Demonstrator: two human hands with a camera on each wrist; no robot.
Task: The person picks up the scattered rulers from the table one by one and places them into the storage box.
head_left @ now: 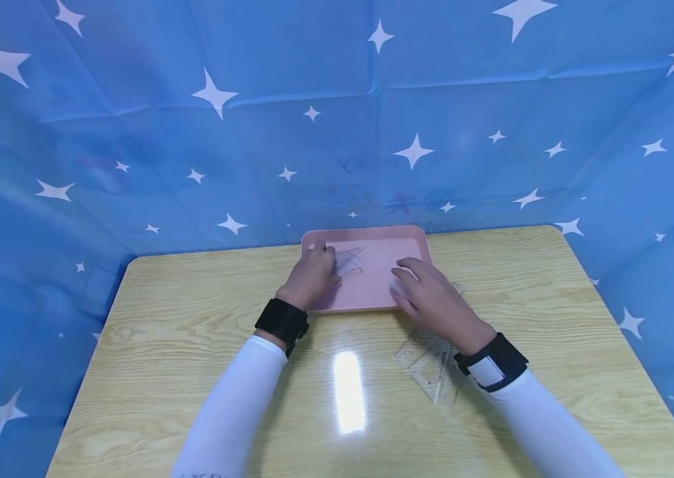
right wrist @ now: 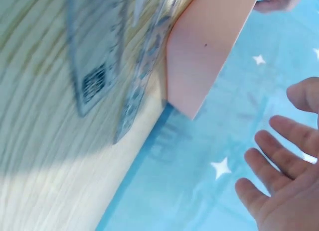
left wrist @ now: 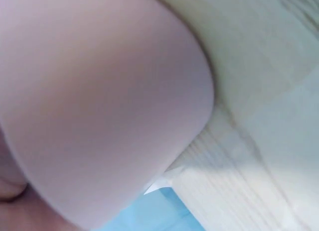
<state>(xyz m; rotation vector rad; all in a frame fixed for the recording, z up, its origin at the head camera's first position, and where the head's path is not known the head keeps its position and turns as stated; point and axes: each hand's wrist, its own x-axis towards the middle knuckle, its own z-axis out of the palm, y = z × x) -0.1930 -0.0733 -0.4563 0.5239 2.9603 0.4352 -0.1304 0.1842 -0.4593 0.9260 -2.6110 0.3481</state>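
Note:
My left hand [head_left: 313,271] reaches over the left side of a shallow pink tray [head_left: 372,302], its fingers curled at the edge of a clear plastic set square [head_left: 348,261] that it seems to pinch. The fingertips are partly hidden. In the left wrist view the outer wall of the tray [left wrist: 124,106] fills much of the picture. My right hand [head_left: 432,295] hovers by the tray's right edge, fingers spread and loosely bent. Nothing lies between those fingers in the right wrist view. Below it, another clear set square [head_left: 426,365] lies on the table.
The wood-grain table [head_left: 181,358] carries the tray near its back edge. Clear measuring pieces with printed marks, one with a square code [right wrist: 93,84], lie beside the tray. A blue curtain with white stars [head_left: 289,133] hangs right behind the table.

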